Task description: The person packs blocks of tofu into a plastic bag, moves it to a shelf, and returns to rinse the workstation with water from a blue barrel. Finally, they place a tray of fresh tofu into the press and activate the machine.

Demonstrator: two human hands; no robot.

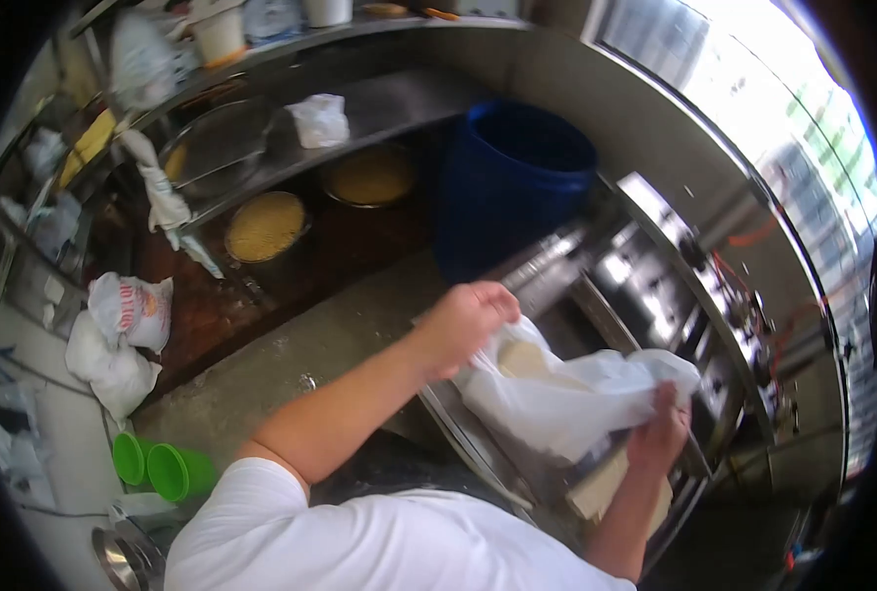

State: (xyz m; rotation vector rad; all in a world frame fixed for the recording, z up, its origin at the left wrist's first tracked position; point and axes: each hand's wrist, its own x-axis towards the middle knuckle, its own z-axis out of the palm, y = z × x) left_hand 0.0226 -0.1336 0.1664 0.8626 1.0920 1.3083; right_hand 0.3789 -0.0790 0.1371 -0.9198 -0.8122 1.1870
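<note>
A white plastic bag [566,399] is stretched between my two hands above a metal surface. My left hand [468,327] is closed on the bag's left edge, beside its opening. At the right end of the bag my right hand [661,430] is closed on the plastic. Something pale and cream-coloured [525,361] shows at the bag's mouth; whether it is inside or behind the plastic I cannot tell. Pale block-like pieces [601,485] lie below the bag, next to my right forearm.
A blue barrel [517,182] stands beyond my hands, left of a metal stove [645,286]. Round pans of yellow food [266,227] sit under a metal shelf [389,103]. Filled white bags [113,364] and green containers [180,473] are at the left.
</note>
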